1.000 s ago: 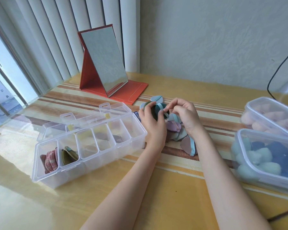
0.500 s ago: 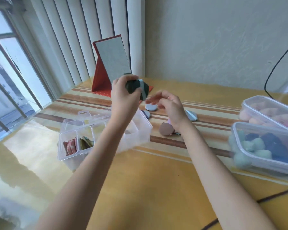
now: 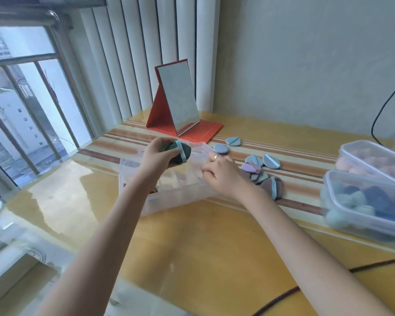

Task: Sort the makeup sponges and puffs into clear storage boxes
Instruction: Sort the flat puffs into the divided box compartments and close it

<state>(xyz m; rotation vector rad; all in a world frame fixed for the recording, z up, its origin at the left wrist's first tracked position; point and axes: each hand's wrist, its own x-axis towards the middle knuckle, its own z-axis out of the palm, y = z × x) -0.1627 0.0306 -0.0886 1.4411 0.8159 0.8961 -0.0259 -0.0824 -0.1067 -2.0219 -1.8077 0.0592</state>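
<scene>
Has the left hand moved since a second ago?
Yes. The left hand, gripping dark green puffs, went from the loose puff pile to above the clear divided box.

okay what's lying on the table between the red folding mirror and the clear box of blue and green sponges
In the head view, loose flat puffs lie scattered on the striped mat between the red folding mirror and the clear box of blue and green sponges.

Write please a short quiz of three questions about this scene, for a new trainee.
1. True or false: the left hand grips dark green puffs.
2. Where is the right hand? A on the divided box; B on the mirror; C in the sponge box.
3. Fill in: loose puffs lie on the ____.

Key: 1 true; 2 A; 3 table.
</scene>
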